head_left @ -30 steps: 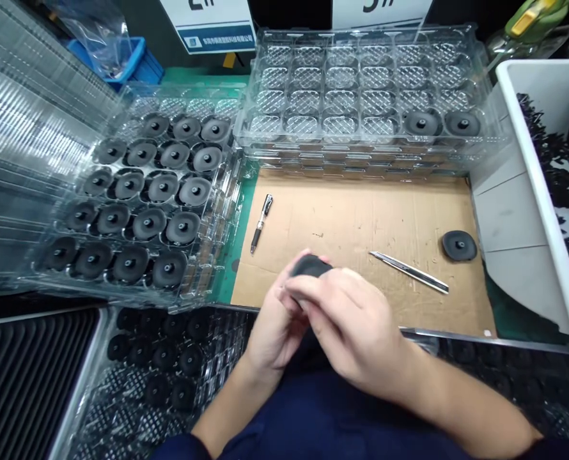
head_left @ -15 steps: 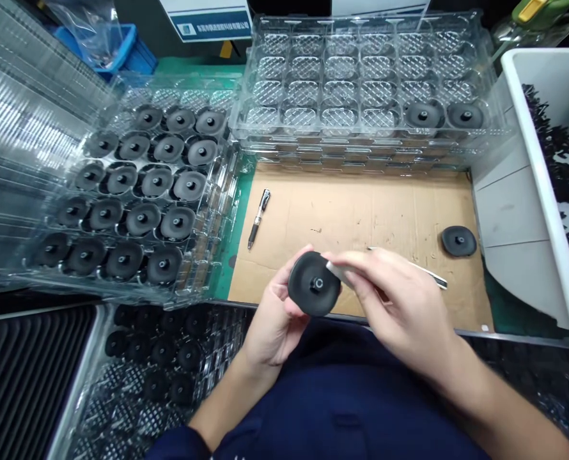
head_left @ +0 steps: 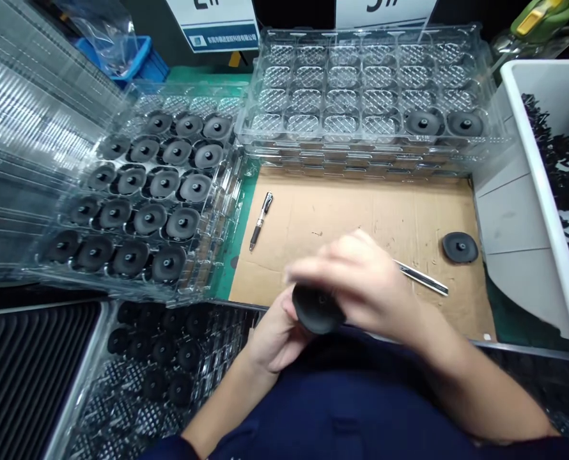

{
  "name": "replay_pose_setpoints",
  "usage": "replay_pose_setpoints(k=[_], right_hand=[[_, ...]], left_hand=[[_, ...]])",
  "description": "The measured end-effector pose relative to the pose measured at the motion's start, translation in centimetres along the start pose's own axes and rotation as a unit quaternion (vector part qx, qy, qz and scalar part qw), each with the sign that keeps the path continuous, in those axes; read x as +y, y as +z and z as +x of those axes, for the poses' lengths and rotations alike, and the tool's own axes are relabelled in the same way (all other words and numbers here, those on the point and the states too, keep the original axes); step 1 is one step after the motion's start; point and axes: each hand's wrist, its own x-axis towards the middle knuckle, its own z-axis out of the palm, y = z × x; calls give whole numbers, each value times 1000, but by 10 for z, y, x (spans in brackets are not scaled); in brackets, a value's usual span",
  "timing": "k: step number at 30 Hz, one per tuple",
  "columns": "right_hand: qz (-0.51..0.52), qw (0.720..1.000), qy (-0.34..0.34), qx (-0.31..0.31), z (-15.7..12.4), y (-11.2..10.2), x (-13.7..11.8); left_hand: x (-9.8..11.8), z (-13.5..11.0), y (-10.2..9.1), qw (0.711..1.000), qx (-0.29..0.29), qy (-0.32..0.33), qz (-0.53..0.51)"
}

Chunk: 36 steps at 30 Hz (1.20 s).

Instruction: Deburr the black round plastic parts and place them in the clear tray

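A round black disc part sits between both hands above the near edge of the cardboard sheet. My left hand cups it from below with curled fingers. My right hand lies over the top of the disc, fingers closed on it and blurred by motion. Metal tweezers lie on the cardboard just behind my right hand. A second black disc rests loose at the cardboard's right side.
A clear tray full of black discs stands at the left. Stacked clear trays at the back hold two discs. A pen lies on the cardboard's left edge. A white bin of small black parts is at the right.
The disc, shown face-up half a second ago, is now covered by my right hand, which has moved left over it. My hands have dropped slightly toward me.
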Motion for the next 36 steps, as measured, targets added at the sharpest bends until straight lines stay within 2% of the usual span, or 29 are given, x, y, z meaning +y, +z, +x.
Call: replay_pose_setpoints(k=[2,4,6,8,10,13,17,22,24,26,27,28,30,31,32,33,36], right_hand=[[39,994,97,27,0,4,27],[49,985,163,7,-3,16,57],[21,983,178,-25,-12,34,80],[-12,983,181,-16,-24,52,88],[-30,980,193,25,-40,62,83],[-31,975,212,67,-63,58,65],[25,973,226,31,-89,45,47],[85,964,251,6,-101,45,38],[87,963,254,7,-101,48,36],[75,965,251,13,-101,49,34],[69,966,249,17,-101,50,34],[64,967,246,22,-101,50,33],[60,968,243,31,-102,49,31],[61,967,243,38,-103,48,30],[62,967,243,46,-103,47,29],[64,967,238,55,-104,45,27],[76,976,184,84,-101,37,23]], left_hand=[[1,-2,0,998,-43,-17,-42],[2,-4,-1,991,-88,-34,-92],[4,-6,-2,983,-117,-43,-131],[5,-7,-4,978,-129,-46,-155],[5,-7,-5,975,-134,-46,-173],[6,-6,-6,971,-139,-48,-190],[7,-1,-6,969,-141,-56,-196],[6,0,-3,967,-163,-62,-186],[6,-3,-2,977,-164,-10,-134],[6,-7,-1,987,-130,98,-4],[6,-9,-1,977,-99,165,91],[7,-10,-1,952,-67,228,194],[7,-12,-2,872,-23,323,367],[7,-13,-2,836,-14,350,423],[7,-14,-3,811,-12,364,457],[6,-15,-4,800,-11,368,474],[4,-18,-5,797,4,362,483]])
